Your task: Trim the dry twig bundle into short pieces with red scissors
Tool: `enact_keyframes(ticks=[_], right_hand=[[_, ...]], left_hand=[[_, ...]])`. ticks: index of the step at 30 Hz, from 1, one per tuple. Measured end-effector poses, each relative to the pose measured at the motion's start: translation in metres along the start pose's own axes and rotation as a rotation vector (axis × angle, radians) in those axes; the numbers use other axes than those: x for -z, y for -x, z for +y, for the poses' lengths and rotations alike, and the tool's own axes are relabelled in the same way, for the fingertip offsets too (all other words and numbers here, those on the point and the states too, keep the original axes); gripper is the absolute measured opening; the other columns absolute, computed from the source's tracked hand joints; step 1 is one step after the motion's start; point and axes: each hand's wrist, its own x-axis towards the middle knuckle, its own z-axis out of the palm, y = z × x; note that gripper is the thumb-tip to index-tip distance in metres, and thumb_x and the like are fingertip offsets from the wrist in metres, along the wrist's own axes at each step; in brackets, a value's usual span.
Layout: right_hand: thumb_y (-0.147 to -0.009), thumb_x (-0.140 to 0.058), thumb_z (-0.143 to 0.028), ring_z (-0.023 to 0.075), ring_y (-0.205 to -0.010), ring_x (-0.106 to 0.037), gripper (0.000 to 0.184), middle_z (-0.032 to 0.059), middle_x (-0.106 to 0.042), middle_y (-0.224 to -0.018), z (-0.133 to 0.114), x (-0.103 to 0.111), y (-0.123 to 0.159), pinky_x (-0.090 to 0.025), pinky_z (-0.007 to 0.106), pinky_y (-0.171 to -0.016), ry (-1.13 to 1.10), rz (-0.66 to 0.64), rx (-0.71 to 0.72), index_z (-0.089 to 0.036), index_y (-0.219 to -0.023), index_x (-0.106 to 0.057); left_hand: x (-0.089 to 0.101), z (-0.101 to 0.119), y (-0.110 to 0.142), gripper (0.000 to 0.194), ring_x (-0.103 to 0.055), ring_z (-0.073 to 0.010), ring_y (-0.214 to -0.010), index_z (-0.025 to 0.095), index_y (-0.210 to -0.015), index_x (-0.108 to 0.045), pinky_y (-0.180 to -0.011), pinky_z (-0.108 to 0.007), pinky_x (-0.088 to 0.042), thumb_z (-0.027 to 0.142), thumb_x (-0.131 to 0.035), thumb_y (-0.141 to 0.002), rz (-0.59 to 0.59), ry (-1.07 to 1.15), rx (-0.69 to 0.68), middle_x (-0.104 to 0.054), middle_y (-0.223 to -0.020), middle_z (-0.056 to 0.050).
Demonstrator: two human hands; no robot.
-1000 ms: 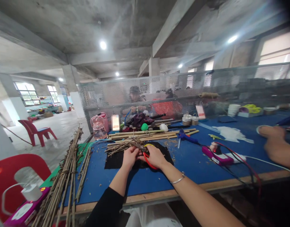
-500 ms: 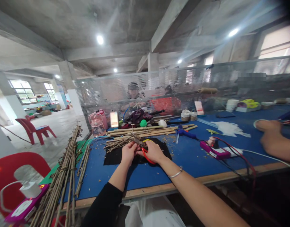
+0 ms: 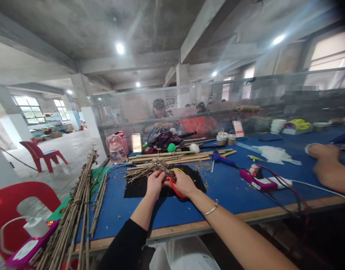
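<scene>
My right hand [image 3: 185,183] is closed around scissors [image 3: 176,190] with red and yellow handles, blades pointing away and to the left. Close beside it, my left hand [image 3: 154,185] is pinched shut near the blades; whatever lies between its fingertips is too small and hidden to name. Both hands are over a black cloth [image 3: 133,190] on the blue tabletop [image 3: 217,202]. Just beyond my left hand is a pile of thin cut twigs [image 3: 137,172], partly on the cloth. Thicker sticks [image 3: 206,155] lie behind the pile.
Bundled long twigs [image 3: 76,202] lean across the table's left edge. A blue glue gun [image 3: 224,160] and a purple power strip [image 3: 258,183] with trailing cords lie to the right. Another person's arm [image 3: 332,168] rests at far right. A perforated metal screen [image 3: 118,112] stands behind.
The view has shifted very slightly. My hands and the scissors stay in nearly the same place over the cloth, with the blades seen a little less clearly beyond my left fingers.
</scene>
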Motion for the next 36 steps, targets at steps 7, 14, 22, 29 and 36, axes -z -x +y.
enact_keyframes(ticks=[7, 14, 22, 29, 36], right_hand=[[-0.068, -0.054, -0.059, 0.02, -0.078, -0.06, 0.045, 0.0056, -0.063, -0.084, -0.003, 0.002, 0.0, -0.034, 0.025, -0.059, 0.042, -0.036, -0.068, -0.02, -0.09, -0.052], [-0.067, -0.05, -0.066, 0.0225, -0.078, -0.061, 0.049, 0.0056, -0.064, -0.083, 0.001, 0.001, -0.002, -0.034, 0.026, -0.057, 0.064, -0.053, -0.086, -0.022, -0.089, -0.054], [-0.066, -0.048, -0.068, 0.0224, -0.078, -0.061, 0.05, 0.0055, -0.065, -0.083, 0.004, 0.004, -0.001, -0.036, 0.026, -0.057, 0.084, -0.077, -0.107, -0.023, -0.088, -0.055], [-0.067, -0.046, -0.068, 0.0227, -0.078, -0.061, 0.05, 0.0064, -0.065, -0.084, 0.005, 0.005, -0.001, -0.036, 0.026, -0.057, 0.102, -0.084, -0.108, -0.024, -0.088, -0.056], [-0.066, -0.047, -0.07, 0.0221, -0.077, -0.061, 0.052, 0.0061, -0.065, -0.083, 0.005, 0.005, -0.001, -0.037, 0.026, -0.059, 0.146, -0.034, -0.073, -0.022, -0.084, -0.056]], left_hand=[[0.002, 0.002, 0.0, 0.03, -0.061, -0.0127, -0.058, 0.012, -0.085, -0.063, -0.051, -0.021, -0.047, 0.031, -0.068, -0.062, -0.001, 0.003, -0.057, -0.066, -0.07, -0.005], [0.006, 0.0, -0.004, 0.029, -0.061, -0.0127, -0.057, 0.012, -0.087, -0.063, -0.048, -0.021, -0.047, 0.03, -0.067, -0.064, 0.016, -0.04, -0.012, -0.065, -0.071, -0.006], [0.01, 0.001, -0.002, 0.027, -0.056, -0.009, -0.048, 0.012, -0.088, -0.063, -0.039, -0.016, -0.037, 0.031, -0.061, -0.068, 0.059, -0.29, -0.06, -0.064, -0.067, -0.004], [0.014, -0.001, -0.005, 0.021, -0.049, -0.0063, -0.039, 0.014, -0.08, -0.064, -0.035, -0.015, -0.032, 0.032, -0.057, -0.071, 0.031, -0.412, -0.148, -0.061, -0.061, -0.002], [0.013, -0.001, -0.005, 0.024, -0.05, -0.007, -0.043, 0.014, -0.086, -0.064, -0.036, -0.014, -0.032, 0.03, -0.059, -0.069, 0.026, -0.416, -0.145, -0.061, -0.061, -0.001]])
